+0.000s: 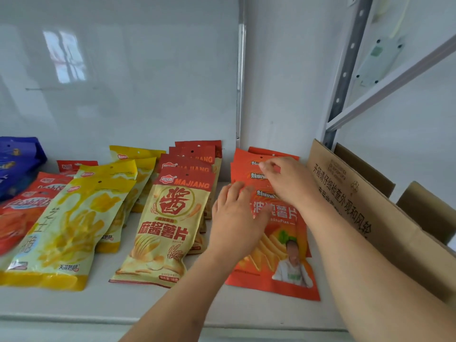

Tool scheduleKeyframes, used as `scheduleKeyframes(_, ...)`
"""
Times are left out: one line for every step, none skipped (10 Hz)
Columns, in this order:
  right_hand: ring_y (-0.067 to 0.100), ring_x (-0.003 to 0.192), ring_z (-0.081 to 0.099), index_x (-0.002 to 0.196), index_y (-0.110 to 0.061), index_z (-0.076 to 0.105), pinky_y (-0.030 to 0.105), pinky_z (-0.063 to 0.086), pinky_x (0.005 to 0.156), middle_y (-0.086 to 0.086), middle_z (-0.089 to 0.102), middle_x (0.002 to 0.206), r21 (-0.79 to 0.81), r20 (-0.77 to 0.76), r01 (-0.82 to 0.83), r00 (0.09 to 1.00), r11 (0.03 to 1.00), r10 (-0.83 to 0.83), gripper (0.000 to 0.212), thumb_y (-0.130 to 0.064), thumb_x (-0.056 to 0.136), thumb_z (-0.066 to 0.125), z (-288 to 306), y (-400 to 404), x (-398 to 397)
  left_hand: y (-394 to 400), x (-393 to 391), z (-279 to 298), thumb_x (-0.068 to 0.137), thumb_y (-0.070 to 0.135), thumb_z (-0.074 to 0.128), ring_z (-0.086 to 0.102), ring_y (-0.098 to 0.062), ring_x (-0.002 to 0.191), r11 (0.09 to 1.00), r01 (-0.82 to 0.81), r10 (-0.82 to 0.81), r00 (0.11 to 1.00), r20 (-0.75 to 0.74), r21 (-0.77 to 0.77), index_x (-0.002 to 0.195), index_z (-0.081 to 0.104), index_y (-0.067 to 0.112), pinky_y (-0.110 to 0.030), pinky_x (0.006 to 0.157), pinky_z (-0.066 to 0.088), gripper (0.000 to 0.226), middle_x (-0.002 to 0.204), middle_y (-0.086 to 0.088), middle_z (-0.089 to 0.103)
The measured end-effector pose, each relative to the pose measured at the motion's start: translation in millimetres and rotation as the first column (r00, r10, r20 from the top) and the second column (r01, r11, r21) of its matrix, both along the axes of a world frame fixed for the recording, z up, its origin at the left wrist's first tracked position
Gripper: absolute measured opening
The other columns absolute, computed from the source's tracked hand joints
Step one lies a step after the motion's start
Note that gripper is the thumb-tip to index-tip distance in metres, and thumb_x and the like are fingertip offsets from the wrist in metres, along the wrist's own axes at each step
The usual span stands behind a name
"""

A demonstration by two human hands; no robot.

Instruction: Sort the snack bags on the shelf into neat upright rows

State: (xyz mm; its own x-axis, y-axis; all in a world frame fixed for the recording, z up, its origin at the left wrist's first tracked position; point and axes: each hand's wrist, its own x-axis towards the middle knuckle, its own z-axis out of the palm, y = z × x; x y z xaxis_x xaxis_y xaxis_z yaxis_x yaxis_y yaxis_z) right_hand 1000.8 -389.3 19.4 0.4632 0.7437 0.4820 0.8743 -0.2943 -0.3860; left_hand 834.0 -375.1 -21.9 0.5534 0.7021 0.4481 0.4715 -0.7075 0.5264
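orange chip bags [278,257]: lying flat in an overlapping row at the right of the white shelf [148,302], tops pointing toward the back wall.
left hand [237,218]: resting palm down on the front orange bag, fingers lying straight and together.
right hand [286,181]: reaching over the rear orange bags, fingertips pinching a top edge.
majiang chip bags [162,230]: lying in a stacked row just left of the left hand.
yellow snack bags [66,230]: lying further left, overlapping.
red bags [22,213]: lying at the left edge, blue bags [17,161] behind them.
cardboard box [370,218]: standing just right of the orange row, flaps open; contents hidden.
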Motion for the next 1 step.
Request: scheduleKeyframes(0.020, 0.111, 0.060, 0.111, -0.028, 0.069, 0.041, 0.046, 0.096, -0.002, 0.067, 0.116, 0.097, -0.052, -0.027, 0.998, 0.995, 0.033, 0.036, -0.051, 0.097, 0.046, 12.9, -7.6, -8.1, 8.7, -5.7, 18.8, 0.098, 0.045, 0.054, 0.027, -0.019, 0.146, 1.000, -0.007, 0.005, 0.991, 0.134, 0.011, 0.146, 0.048, 0.020, -0.038, 0.120, 0.024, 0.055, 0.155, 0.002, 0.040)
